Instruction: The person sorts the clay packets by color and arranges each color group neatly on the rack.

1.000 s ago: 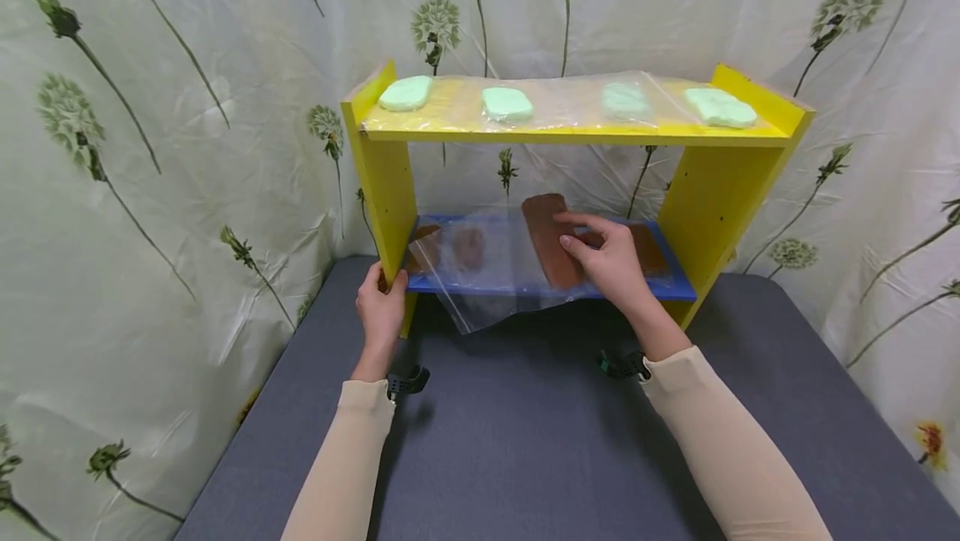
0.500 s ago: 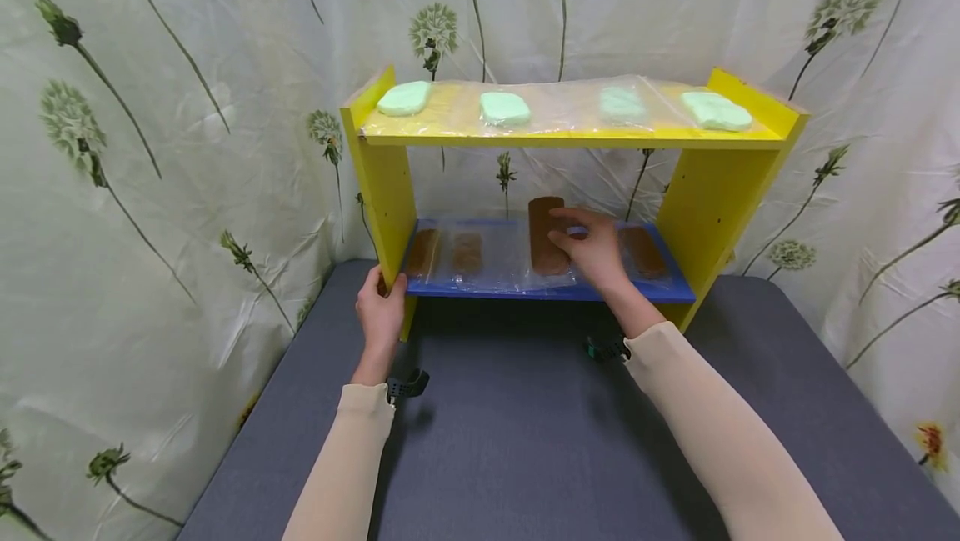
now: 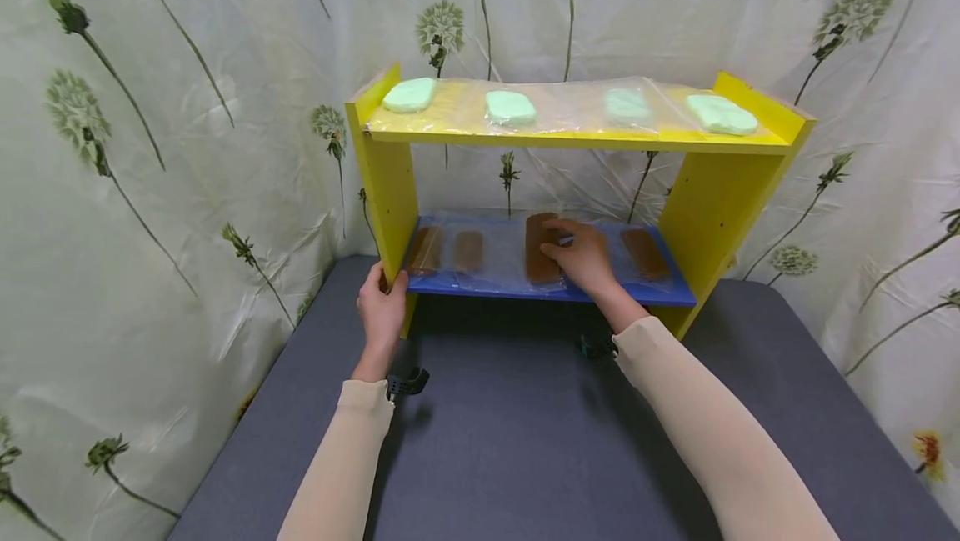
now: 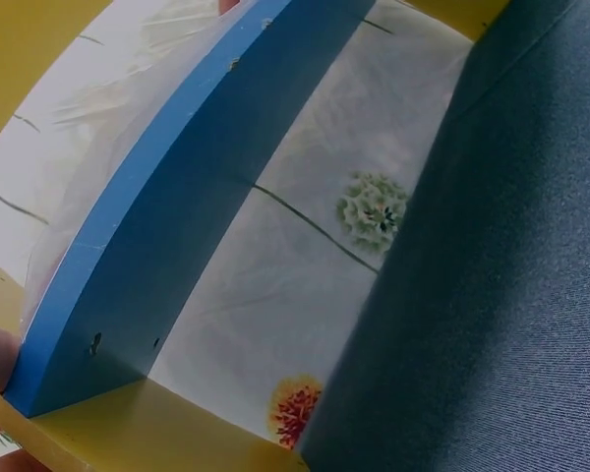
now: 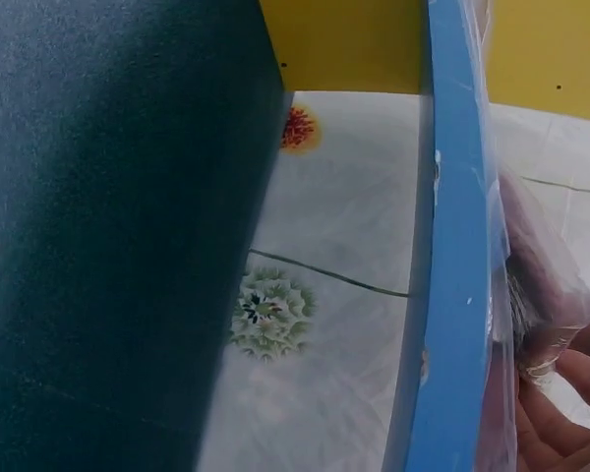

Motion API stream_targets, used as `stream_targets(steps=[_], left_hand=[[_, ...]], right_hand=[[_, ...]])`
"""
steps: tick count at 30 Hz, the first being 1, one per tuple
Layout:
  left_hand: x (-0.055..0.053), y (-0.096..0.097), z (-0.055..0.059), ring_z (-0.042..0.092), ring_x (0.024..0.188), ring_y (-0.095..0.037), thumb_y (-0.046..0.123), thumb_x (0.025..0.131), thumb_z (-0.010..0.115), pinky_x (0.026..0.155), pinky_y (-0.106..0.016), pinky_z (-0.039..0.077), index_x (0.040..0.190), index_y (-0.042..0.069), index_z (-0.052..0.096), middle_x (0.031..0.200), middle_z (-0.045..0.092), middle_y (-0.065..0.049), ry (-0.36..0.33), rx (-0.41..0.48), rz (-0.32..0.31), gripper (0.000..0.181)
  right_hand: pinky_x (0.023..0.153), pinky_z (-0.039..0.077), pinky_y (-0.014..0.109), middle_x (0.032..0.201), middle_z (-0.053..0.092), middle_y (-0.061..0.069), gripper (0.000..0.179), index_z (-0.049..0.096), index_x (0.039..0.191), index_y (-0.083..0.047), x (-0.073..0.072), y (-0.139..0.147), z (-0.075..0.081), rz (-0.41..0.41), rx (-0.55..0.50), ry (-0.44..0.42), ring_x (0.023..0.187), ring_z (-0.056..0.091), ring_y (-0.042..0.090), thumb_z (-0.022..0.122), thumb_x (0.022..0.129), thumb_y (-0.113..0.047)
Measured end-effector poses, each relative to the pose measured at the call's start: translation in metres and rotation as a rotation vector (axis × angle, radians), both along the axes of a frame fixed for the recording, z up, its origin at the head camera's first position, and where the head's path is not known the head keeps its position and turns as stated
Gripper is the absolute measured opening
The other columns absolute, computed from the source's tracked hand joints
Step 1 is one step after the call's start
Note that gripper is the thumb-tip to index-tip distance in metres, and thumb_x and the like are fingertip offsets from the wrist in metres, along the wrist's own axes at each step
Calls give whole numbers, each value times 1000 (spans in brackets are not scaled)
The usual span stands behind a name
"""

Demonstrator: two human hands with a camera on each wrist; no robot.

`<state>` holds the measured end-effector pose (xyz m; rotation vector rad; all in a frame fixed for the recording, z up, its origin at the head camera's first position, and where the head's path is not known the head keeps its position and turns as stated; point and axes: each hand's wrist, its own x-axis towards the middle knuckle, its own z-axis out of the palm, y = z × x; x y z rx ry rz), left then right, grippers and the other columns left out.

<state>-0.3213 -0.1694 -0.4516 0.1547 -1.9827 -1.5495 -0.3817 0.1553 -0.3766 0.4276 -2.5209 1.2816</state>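
Note:
My right hand [image 3: 588,262] pinches a long brown slab [image 3: 540,253] in clear plastic, low over the blue lower shelf [image 3: 510,294] of a small yellow shelf unit. In the right wrist view, its fingers [image 5: 565,423] curl at the end of the wrapped slab [image 5: 531,231], close behind the shelf's front edge. My left hand [image 3: 381,308] grips the front edge of the unit's left side panel [image 3: 388,212]. Further brown slabs in clear plastic lie along the blue shelf: one at the left end [image 3: 426,251], a shorter one [image 3: 468,252] beside it, and one at the right [image 3: 645,254].
On the yellow top shelf [image 3: 570,141], several pale green pads [image 3: 511,107] lie in clear plastic. The unit stands on a dark grey padded surface [image 3: 495,424]. Behind it hangs a white curtain [image 3: 247,107] printed with dandelions. The right side panel [image 3: 701,216] stands beyond the right slab.
The slab and its clear bag have come down from a tilted, raised position, the bag's zip end no longer hanging over the front edge. My right hand moved slightly left and down; the left stayed.

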Motion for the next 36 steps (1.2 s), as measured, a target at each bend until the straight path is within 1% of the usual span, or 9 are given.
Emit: stream_targets(steps=[5, 11, 16, 19, 23, 26, 30, 32, 36], left_hand=[[1, -1, 1, 64, 105, -31, 25, 100, 66, 91, -51, 53, 128, 10, 63, 120, 67, -14, 3, -6, -5, 33], [2, -2, -1, 63, 108, -30, 27, 100, 66, 93, -51, 52, 129, 11, 63, 122, 67, -13, -14, -13, 15, 34], [2, -1, 0, 63, 107, -30, 28, 99, 66, 93, -51, 52, 130, 12, 63, 122, 66, -13, -16, -13, 7, 35], [2, -1, 0, 64, 106, -30, 28, 99, 66, 91, -51, 53, 129, 12, 63, 121, 67, -13, -13, -16, 7, 34], [-1, -1, 1, 64, 105, -30, 28, 99, 66, 91, -51, 53, 129, 11, 64, 120, 67, -13, -2, -23, 8, 34], [-4, -1, 2, 64, 105, -30, 28, 99, 67, 91, -51, 53, 127, 11, 64, 119, 67, -13, 0, -25, 3, 33], [-4, 0, 3, 64, 105, -31, 28, 99, 67, 91, -51, 53, 127, 11, 64, 119, 67, -13, -2, -27, -16, 34], [-3, 0, 1, 64, 105, -32, 29, 99, 67, 90, -52, 53, 128, 10, 64, 120, 67, -14, -9, -26, -9, 35], [-2, -1, -1, 65, 104, -30, 28, 98, 68, 89, -52, 54, 128, 11, 64, 119, 67, -13, -20, -22, 13, 34]], right_hand=[[62, 54, 43, 116, 67, 14, 42, 65, 134, -9, -1, -1, 0, -28, 99, 16, 86, 67, 28, 73, 94, -18], [73, 52, 47, 120, 68, 13, 37, 68, 130, -8, 1, -2, -4, -43, 221, 16, 92, 65, 30, 71, 96, -21], [65, 49, 46, 117, 70, 11, 28, 74, 122, -11, 2, -2, -5, -58, 265, 20, 81, 64, 29, 70, 97, -22], [66, 50, 48, 117, 68, 12, 26, 75, 120, -12, 3, -1, -5, -68, 299, 38, 88, 63, 32, 69, 97, -23], [71, 51, 50, 121, 64, 16, 26, 75, 121, -14, 3, -1, -4, -77, 341, 54, 104, 59, 34, 67, 99, -25], [65, 50, 48, 127, 59, 20, 29, 73, 124, -13, 4, 0, -1, -86, 338, 45, 98, 61, 34, 64, 100, -27], [66, 49, 50, 128, 56, 21, 33, 71, 127, -11, 10, 1, 4, -113, 332, 88, 96, 63, 36, 64, 100, -29], [69, 50, 51, 127, 58, 20, 35, 70, 128, -11, 16, 0, 5, -116, 347, 120, 97, 63, 36, 64, 99, -29], [76, 52, 53, 129, 59, 17, 37, 69, 131, -14, 31, 1, 5, -103, 362, 145, 106, 61, 36, 66, 98, -30]])
